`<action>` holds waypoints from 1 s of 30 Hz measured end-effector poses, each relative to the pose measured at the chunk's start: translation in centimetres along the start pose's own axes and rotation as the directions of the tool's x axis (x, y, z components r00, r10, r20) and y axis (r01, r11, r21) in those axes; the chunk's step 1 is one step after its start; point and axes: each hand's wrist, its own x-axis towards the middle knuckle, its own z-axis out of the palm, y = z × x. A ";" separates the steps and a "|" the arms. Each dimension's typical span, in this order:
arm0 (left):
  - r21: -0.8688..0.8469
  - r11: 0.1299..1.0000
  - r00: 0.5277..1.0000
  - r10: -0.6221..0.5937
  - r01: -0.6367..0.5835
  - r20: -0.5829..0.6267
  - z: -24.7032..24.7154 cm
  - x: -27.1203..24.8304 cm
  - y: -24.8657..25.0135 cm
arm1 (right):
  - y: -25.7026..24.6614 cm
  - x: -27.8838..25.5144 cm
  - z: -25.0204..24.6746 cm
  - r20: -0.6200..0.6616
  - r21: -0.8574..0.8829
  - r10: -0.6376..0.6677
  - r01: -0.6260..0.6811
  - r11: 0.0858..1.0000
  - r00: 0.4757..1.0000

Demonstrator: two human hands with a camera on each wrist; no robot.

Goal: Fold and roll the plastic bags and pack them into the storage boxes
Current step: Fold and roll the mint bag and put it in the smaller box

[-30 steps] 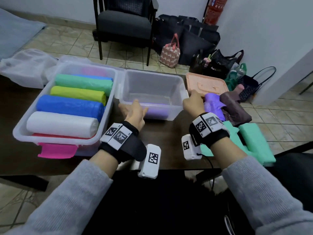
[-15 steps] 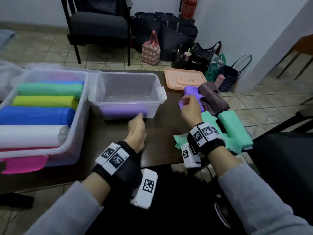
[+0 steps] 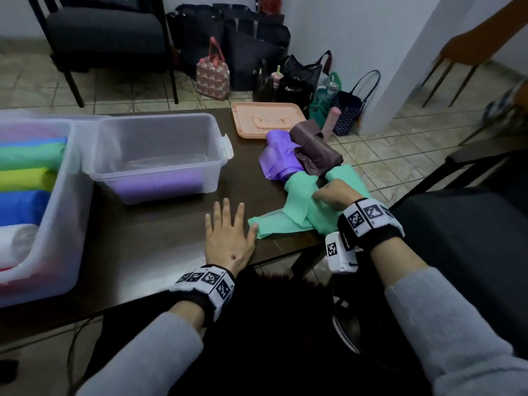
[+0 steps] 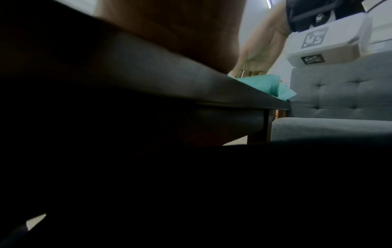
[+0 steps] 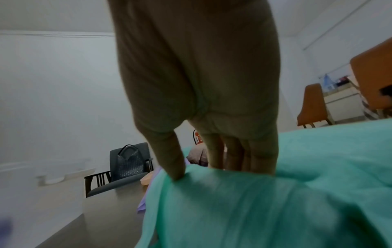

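A person in grey sleeves sits at a dark table (image 3: 148, 247). Nearest, at the table's near edge, the left hand (image 3: 228, 238) lies flat, palm down, fingers straight and spread, its thumb just touching the tip of a green plastic bag (image 3: 285, 221). The right hand (image 3: 331, 197) is near the table's right edge, thumb and fingers pinching a bunched fold of that green bag; the right wrist view shows the thumb (image 5: 171, 161) pressed into the plastic. Beyond the green bag lie a crumpled purple bag (image 3: 278, 158) and a dark brown rolled bag (image 3: 315, 148), touching each other. Toward the middle stands a small clear storage box (image 3: 160, 155) holding one purple roll (image 3: 163, 184). At the left edge, a larger clear box (image 3: 61, 212) holds rolls of green, yellow, blue and white. At the far edge lies a peach lid (image 3: 268, 120).
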 end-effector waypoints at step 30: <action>-0.839 -0.109 0.845 0.033 0.533 0.533 -6.6 2.1 4.3 | -4.9 -2.7 0.8 0.173 0.963 -0.304 -0.095 0.254 0.937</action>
